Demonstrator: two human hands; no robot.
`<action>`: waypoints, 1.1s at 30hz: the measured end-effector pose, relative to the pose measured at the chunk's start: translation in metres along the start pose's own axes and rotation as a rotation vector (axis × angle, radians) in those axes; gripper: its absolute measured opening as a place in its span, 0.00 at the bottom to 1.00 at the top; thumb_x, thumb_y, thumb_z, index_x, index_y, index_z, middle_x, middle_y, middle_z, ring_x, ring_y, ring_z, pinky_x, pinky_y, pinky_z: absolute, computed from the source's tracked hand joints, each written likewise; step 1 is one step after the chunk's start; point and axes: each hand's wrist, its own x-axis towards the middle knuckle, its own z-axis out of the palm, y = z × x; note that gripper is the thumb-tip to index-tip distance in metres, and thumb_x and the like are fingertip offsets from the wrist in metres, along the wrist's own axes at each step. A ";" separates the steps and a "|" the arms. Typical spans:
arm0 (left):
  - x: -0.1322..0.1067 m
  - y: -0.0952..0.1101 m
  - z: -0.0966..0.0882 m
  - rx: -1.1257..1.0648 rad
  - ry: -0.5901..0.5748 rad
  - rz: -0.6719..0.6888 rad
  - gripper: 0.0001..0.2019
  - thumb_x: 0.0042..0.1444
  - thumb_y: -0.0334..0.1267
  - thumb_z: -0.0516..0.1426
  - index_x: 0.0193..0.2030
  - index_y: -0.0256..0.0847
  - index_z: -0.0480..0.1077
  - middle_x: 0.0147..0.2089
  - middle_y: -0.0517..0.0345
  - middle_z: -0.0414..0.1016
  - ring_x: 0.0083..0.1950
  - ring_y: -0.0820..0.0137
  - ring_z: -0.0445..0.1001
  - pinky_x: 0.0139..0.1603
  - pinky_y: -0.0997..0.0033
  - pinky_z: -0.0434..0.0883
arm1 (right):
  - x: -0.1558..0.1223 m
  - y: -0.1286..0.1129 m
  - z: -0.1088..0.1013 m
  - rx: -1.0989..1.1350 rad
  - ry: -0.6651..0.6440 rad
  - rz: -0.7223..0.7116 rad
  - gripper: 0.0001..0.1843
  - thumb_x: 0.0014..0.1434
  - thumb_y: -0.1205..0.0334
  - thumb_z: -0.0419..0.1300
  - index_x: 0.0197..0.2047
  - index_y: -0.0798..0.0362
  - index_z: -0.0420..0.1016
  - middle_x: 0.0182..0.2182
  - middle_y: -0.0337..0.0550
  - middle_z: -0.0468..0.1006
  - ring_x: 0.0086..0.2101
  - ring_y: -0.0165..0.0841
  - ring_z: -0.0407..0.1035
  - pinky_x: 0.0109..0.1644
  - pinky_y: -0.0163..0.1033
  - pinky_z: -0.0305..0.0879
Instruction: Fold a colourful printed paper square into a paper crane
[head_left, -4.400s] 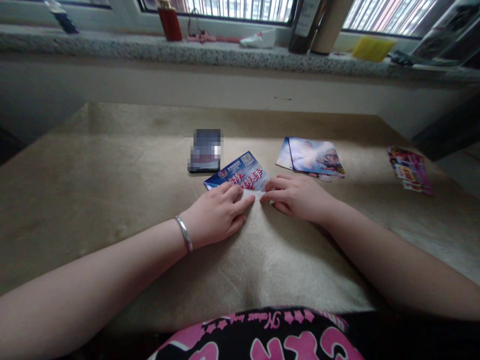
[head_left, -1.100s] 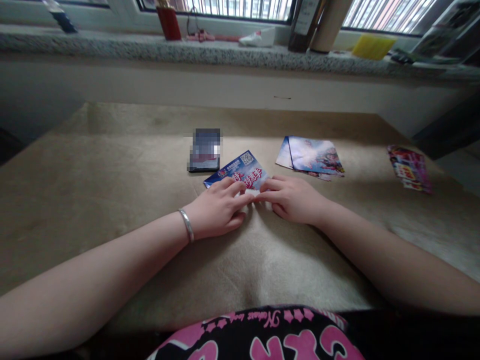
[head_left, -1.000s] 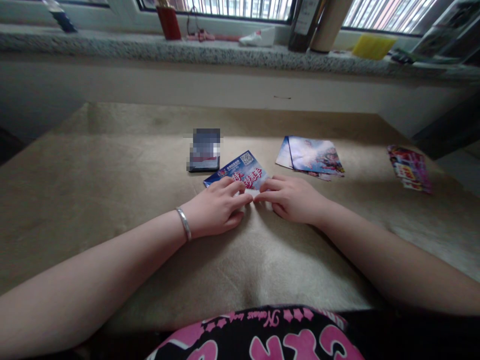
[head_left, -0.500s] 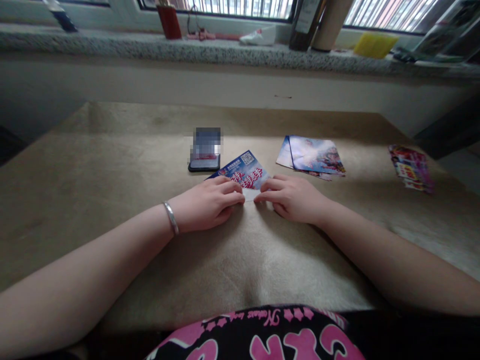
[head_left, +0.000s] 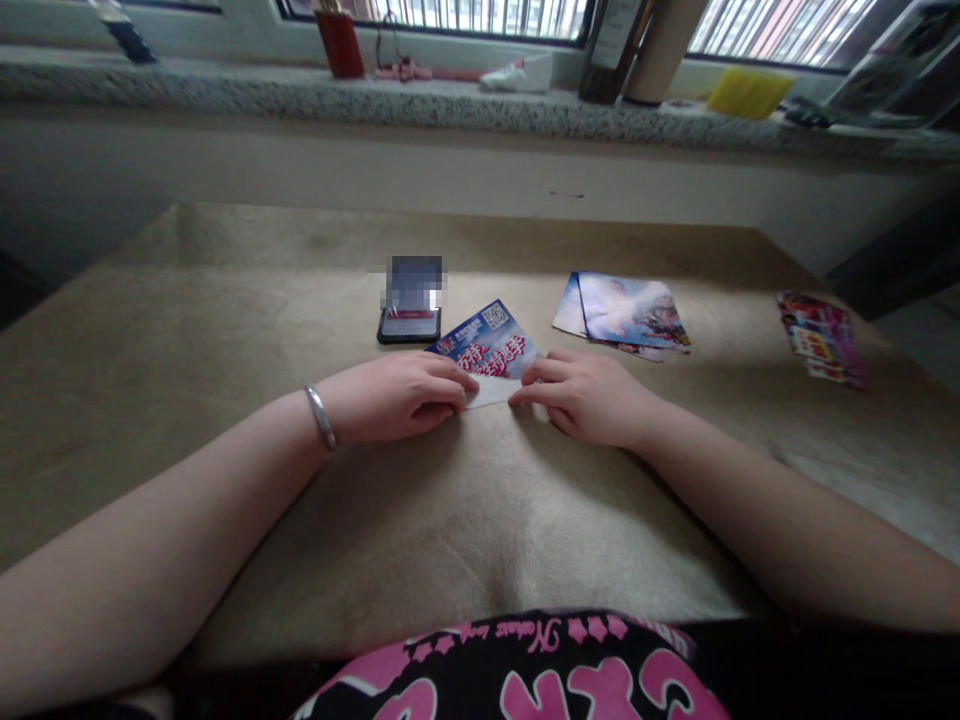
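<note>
A printed blue leaflet (head_left: 491, 340) with red lettering and a QR code lies flat on the table between my hands. Its near edge is folded over, showing a white strip. My left hand (head_left: 409, 395), with a silver bangle at the wrist, presses curled fingers on the left part of the fold. At the right end of the fold, the fingers of my right hand (head_left: 589, 395) hold the paper down, index finger on the crease. Both hands cover the leaflet's side corners. Just beyond my left hand lies a phone (head_left: 409, 325), its screen blurred out.
On the tan table (head_left: 262, 290), a few printed sheets (head_left: 630, 310) overlap beyond my right hand. More colourful papers (head_left: 821, 338) lie near the right edge. The stone windowsill (head_left: 450, 108) behind carries a red container (head_left: 339, 42), a dark bottle (head_left: 611, 50) and a yellow block (head_left: 750, 92).
My left hand has slid left along the fold, uncovering more of the white strip. My right hand and the leaflet stay in place.
</note>
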 end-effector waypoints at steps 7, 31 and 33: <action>-0.003 -0.004 -0.001 -0.044 -0.012 0.010 0.08 0.56 0.28 0.53 0.35 0.40 0.73 0.53 0.53 0.74 0.52 0.68 0.73 0.53 0.68 0.71 | -0.002 0.000 0.000 -0.009 0.003 0.001 0.21 0.54 0.72 0.52 0.48 0.48 0.76 0.42 0.44 0.77 0.39 0.35 0.66 0.38 0.38 0.60; -0.005 -0.008 -0.004 -0.138 -0.060 -0.029 0.05 0.53 0.29 0.55 0.31 0.39 0.72 0.55 0.53 0.72 0.55 0.68 0.71 0.56 0.69 0.69 | 0.000 -0.006 -0.002 -0.023 -0.018 0.021 0.17 0.55 0.70 0.52 0.45 0.52 0.76 0.44 0.45 0.76 0.42 0.37 0.66 0.42 0.40 0.62; -0.004 -0.006 -0.003 -0.126 -0.053 -0.041 0.09 0.55 0.30 0.55 0.41 0.41 0.73 0.55 0.52 0.71 0.55 0.68 0.70 0.57 0.67 0.68 | 0.002 -0.010 -0.002 -0.040 -0.028 0.028 0.16 0.56 0.68 0.53 0.46 0.52 0.75 0.44 0.46 0.76 0.41 0.37 0.66 0.41 0.40 0.61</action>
